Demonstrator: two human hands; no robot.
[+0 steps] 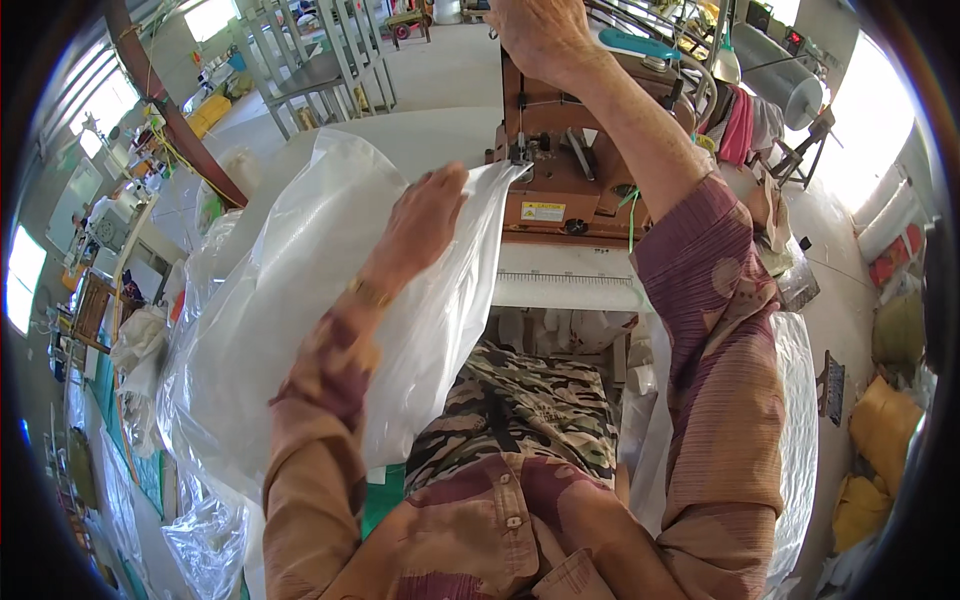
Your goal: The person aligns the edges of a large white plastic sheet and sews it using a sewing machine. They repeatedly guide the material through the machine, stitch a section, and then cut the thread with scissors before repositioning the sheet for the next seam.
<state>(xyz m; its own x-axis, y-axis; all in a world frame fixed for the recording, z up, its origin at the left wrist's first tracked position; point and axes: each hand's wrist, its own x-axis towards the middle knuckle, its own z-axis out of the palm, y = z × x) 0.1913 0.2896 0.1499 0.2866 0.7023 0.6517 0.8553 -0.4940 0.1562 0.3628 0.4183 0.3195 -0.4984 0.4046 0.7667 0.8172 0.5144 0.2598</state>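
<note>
A large translucent white plastic sheet (290, 260) spreads across the table on the left and drapes toward my lap. My left hand (425, 220) lies on it near its right side, palm down, with the fingers stretched out together. From there the sheet's gathered corner runs to the presser foot (520, 155) of a brown sewing machine (570, 190). My right hand (545, 40) is up at the top left of the machine head. Its fingers are bent and partly cut off by the picture's upper edge, so what they touch is hidden.
A turquoise-handled tool (640, 43) rests on the machine. Along the machine bed's front runs a ruler strip (570, 279). Grey metal frames (315, 70) stand beyond the table, and a brown post (175, 110) rises at left. Yellow bundles (885, 430) lie at right, below a large roll (780, 80).
</note>
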